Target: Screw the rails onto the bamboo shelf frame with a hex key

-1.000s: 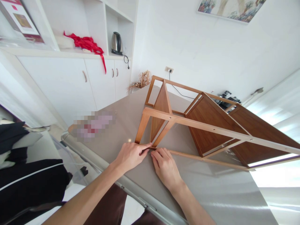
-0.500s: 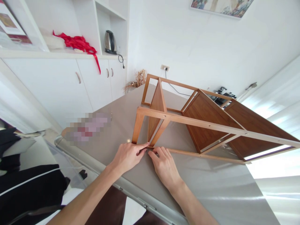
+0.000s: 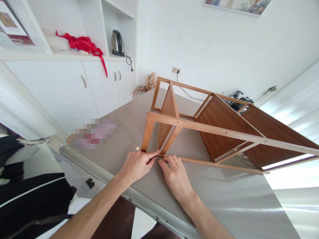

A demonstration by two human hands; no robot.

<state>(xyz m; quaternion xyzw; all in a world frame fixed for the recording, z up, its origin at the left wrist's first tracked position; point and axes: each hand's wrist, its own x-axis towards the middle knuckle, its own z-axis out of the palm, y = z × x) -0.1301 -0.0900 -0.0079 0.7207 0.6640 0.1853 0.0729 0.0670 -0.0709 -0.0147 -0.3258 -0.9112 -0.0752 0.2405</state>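
White wall [image 3: 211, 43], smooth taupe tabletop [image 3: 132, 129] w/ soft sheen. Reaching w/ left hand [image 3: 137, 166], one finger out onto near-left lower joint of wooden shelf unit [image 3: 226, 133], can't tell if clasping it; half-curled w/ right hand [image 3: 174, 177] just beside, fingertips bunched, can't tell if pinching smth tiny. Barely shifted vs. a moment ago, so prob. same joint still being worked. Apparently on its side, ctr to right: warm brown wood, slim flat rails, grained panels [image 3: 221, 116]. Far left: brushed-metal kettle [image 3: 117, 43], limp satiny red ribbon [image 3: 83, 44].
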